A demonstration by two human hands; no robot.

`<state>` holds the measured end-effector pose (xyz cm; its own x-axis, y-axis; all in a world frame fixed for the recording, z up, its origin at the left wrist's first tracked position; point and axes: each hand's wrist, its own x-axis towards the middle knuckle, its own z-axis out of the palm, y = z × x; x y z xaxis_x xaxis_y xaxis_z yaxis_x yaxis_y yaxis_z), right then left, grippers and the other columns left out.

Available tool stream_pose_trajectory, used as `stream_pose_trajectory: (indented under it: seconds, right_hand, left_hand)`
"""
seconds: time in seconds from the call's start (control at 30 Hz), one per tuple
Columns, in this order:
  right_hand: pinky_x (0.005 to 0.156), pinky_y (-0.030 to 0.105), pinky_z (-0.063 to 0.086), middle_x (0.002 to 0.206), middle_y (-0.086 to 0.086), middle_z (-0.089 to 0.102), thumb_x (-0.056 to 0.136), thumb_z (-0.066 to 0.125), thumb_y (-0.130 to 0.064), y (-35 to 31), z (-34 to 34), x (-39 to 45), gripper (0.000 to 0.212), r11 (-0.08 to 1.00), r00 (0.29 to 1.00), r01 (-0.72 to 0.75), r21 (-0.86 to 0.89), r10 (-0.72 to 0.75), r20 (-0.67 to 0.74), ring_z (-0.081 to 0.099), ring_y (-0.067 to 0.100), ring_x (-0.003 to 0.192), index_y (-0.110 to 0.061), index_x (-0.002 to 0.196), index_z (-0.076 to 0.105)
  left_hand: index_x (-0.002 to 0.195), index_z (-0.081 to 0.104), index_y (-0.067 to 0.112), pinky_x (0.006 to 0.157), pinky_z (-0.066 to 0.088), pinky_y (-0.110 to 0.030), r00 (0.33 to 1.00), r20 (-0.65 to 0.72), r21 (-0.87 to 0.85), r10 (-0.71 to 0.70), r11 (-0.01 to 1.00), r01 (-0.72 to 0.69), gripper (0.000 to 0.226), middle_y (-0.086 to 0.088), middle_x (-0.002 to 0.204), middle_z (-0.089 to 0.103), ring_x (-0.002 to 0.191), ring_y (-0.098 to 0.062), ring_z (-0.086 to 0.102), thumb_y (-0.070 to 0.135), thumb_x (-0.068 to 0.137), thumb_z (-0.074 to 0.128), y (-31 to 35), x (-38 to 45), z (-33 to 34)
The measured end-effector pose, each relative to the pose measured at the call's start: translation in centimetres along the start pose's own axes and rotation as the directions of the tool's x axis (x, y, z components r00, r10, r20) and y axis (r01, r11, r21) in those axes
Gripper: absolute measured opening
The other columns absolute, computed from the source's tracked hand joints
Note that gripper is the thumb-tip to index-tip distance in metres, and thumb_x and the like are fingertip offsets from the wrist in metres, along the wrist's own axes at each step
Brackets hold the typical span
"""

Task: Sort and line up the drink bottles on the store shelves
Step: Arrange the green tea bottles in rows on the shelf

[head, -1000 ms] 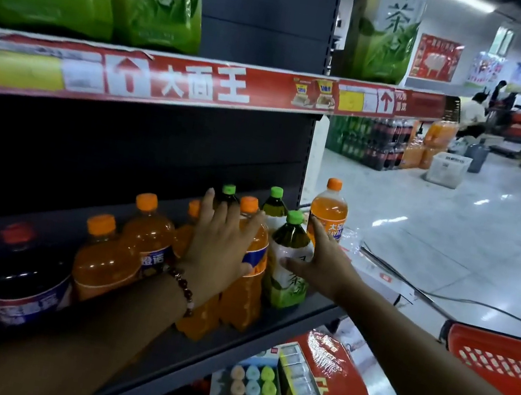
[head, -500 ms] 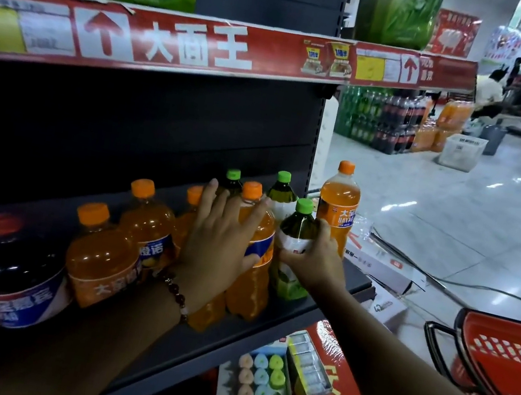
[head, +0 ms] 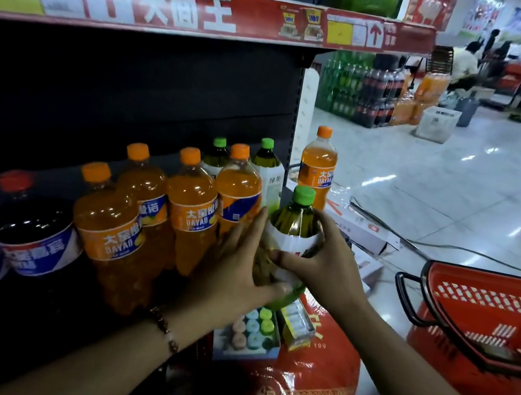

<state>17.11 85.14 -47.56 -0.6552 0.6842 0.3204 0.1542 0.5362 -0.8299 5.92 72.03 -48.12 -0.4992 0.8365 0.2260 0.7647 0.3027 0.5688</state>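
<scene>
Fingers (head: 302,257) of my right hand (head: 324,264) are curled round the white label of the green-capped tea bottle (head: 295,217), thumb across the front, a firm wrap. Left hand (head: 232,269) lies flat against the bottle's left side, fingers straight and close together, thumb hooked under toward the base. Both hands carry it. Beaded bracelet (head: 165,325) on my left wrist.

Head view, only one I've got: the bottle is upright, slightly tilted, held in front of the shelf edge and off the shelf board (head: 114,307), just right of the orange soda row (head: 188,205). Four orange-capped sodas stand in a staggered line on the shelf, labels facing out. Behind them two more green-capped tea bottles (head: 266,167), close together near the shelf's right end. One smaller orange soda (head: 318,169) stands apart, beyond the shelf end; can't tell what it rests on. Dark cola bottles (head: 34,227) with red caps sit at far left, blurred.

Red price strip (head: 215,11) runs along the shelf above. Red shopping basket (head: 490,325) on the floor at right. Below my hands, a small box of pastel round pieces (head: 249,331) on red packaging.
</scene>
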Motion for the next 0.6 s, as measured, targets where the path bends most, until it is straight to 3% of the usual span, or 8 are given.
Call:
stream_pose_trajectory:
  seconds: [0.07,0.13,0.23,0.3,0.43,0.5,0.6]
  right_hand:
    - [0.085,0.032,0.055,0.113,-0.020,0.065,0.056,0.083,-0.054,-2.1,-0.3,-1.7,0.089,1.000,1.000,0.020,0.015,-0.020,0.020,0.063,-0.003,0.100,-0.046,0.134,0.042]
    - [0.082,0.022,0.053,0.113,-0.025,0.063,0.056,0.083,-0.055,-4.3,-0.5,-3.4,0.091,0.999,0.998,0.041,0.014,-0.041,0.052,0.061,-0.007,0.099,-0.046,0.137,0.041]
    - [0.082,0.023,0.054,0.117,-0.024,0.062,0.062,0.080,-0.061,-6.8,-1.0,-5.0,0.092,0.997,0.994,0.067,0.044,-0.071,0.086,0.061,-0.007,0.100,-0.045,0.142,0.037]
    - [0.081,0.022,0.056,0.113,-0.021,0.064,0.067,0.079,-0.060,-8.1,-1.7,-5.7,0.087,0.984,0.991,0.064,0.164,-0.081,0.104,0.063,-0.005,0.100,-0.043,0.142,0.039]
    - [0.089,0.029,0.056,0.117,-0.018,0.067,0.077,0.074,-0.045,-10.5,-2.4,-7.1,0.064,0.936,0.940,-0.016,0.352,-0.106,0.324,0.066,0.005,0.108,-0.041,0.135,0.048]
    - [0.091,0.033,0.056,0.120,-0.010,0.069,0.082,0.072,-0.036,-11.9,-2.2,-7.8,0.061,0.910,0.879,-0.115,0.397,-0.094,0.468,0.068,0.012,0.109,-0.035,0.138,0.046]
    - [0.088,0.032,0.056,0.118,-0.002,0.072,0.082,0.070,-0.021,-14.7,-1.9,-8.2,0.052,0.858,0.870,-0.111,0.501,-0.160,0.466,0.069,0.020,0.108,-0.030,0.131,0.052]
  left_hand:
    - [0.136,-0.020,0.067,0.109,0.039,-0.050,0.999,-0.026,-0.242,-0.029,0.970,0.022,0.122,0.010,0.162,0.010,0.145,-0.021,0.026,0.053,0.070,0.081,0.9,-1.3,0.7]
    - [0.132,-0.010,0.072,0.100,0.049,-0.049,0.989,-0.132,-0.391,-0.065,0.921,0.008,0.121,0.003,0.157,0.027,0.135,-0.023,0.043,0.041,0.066,0.087,1.5,-2.4,0.3]
    - [0.136,0.014,0.063,0.089,0.056,-0.046,0.978,-0.195,-0.539,-0.076,0.841,-0.042,0.108,0.006,0.141,0.047,0.120,-0.018,0.057,0.029,0.065,0.088,1.7,-3.8,-1.6]
    - [0.140,0.022,0.052,0.080,0.060,-0.040,0.976,-0.199,-0.629,-0.085,0.775,-0.061,0.099,0.007,0.129,0.057,0.106,-0.013,0.065,0.023,0.070,0.087,1.9,-4.7,-3.5]
    - [0.138,0.034,0.030,0.066,0.056,-0.020,0.962,-0.266,-0.662,-0.069,0.738,-0.130,0.079,0.005,0.111,0.066,0.091,-0.001,0.069,0.010,0.077,0.080,3.3,-6.6,-8.5]
    - [0.136,0.038,0.029,0.068,0.056,-0.020,0.951,-0.306,-0.656,-0.037,0.732,-0.182,0.075,0.008,0.110,0.068,0.092,-0.002,0.069,0.019,0.075,0.081,4.0,-7.3,-11.1]
    - [0.138,0.038,0.034,0.075,0.058,-0.025,0.937,-0.349,-0.623,0.005,0.746,-0.236,0.087,0.014,0.113,0.068,0.101,-0.005,0.067,0.042,0.068,0.087,5.5,-8.4,-15.3]
